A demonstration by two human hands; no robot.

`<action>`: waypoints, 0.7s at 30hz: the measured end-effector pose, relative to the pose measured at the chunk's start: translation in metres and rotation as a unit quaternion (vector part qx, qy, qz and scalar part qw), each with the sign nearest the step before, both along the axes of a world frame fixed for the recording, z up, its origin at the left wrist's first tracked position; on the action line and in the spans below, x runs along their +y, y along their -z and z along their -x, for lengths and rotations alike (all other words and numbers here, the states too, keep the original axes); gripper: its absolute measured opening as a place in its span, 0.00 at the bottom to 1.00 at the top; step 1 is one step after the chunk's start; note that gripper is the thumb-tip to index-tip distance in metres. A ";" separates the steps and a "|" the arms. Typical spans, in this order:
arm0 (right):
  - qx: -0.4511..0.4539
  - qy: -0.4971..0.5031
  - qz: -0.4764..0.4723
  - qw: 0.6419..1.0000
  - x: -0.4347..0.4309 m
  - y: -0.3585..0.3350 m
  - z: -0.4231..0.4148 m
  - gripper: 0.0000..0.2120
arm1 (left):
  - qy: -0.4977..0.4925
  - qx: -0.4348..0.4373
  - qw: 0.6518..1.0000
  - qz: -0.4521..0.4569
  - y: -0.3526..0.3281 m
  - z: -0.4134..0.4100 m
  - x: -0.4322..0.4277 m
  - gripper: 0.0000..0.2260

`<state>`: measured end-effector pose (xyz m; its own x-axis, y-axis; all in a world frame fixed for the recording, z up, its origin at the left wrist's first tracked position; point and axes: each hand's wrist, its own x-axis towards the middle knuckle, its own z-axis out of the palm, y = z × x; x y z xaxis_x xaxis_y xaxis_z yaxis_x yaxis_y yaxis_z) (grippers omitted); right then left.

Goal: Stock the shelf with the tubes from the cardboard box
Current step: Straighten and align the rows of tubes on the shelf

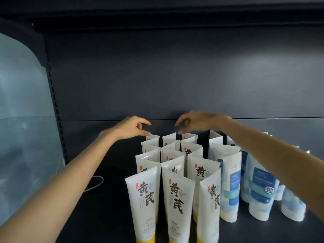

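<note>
With left hand [133, 128] and right hand [196, 121] loosely curled and empty above the back white tubes [169, 137], square their tops gently so nothing topples.

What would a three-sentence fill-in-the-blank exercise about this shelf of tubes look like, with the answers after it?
The white tubes with black characters stand on ____ caps.
The blue-and-white tubes stand to the ____ of the white tubes.
The left hand and the right hand both reach over the ____ row of white tubes.
Missing words: yellow; right; back.
</note>
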<state>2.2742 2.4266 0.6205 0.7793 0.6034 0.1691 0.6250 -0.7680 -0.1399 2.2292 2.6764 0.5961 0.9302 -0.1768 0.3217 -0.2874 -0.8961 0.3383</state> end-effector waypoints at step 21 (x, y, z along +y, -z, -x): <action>-0.030 0.022 -0.013 0.999 0.035 0.024 -0.030 0.06 | 0.007 -0.102 0.988 -0.112 0.019 -0.031 0.010 0.06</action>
